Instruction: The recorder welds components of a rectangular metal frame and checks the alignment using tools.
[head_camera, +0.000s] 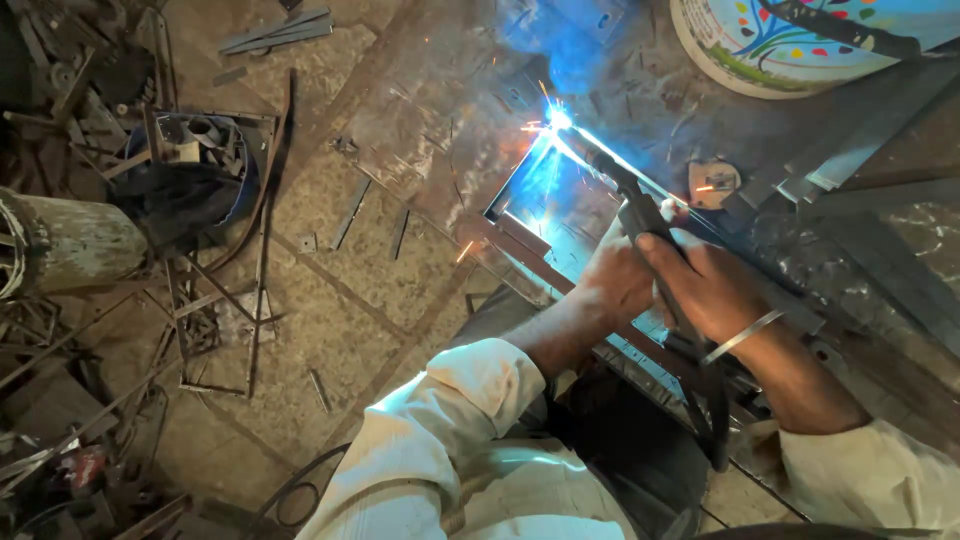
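While both hands (665, 280) clasp it, the welding holder (640, 215) points up-left toward the arc.

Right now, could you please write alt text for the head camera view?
Both hands, left hand and right hand, grip a welding electrode holder whose rod tip makes a bright blue arc on a metal frame. Scrap metal litters the stone floor.

Metal frame (560, 225) on floor, bucket (790, 45) behind, scrap (190, 180) left
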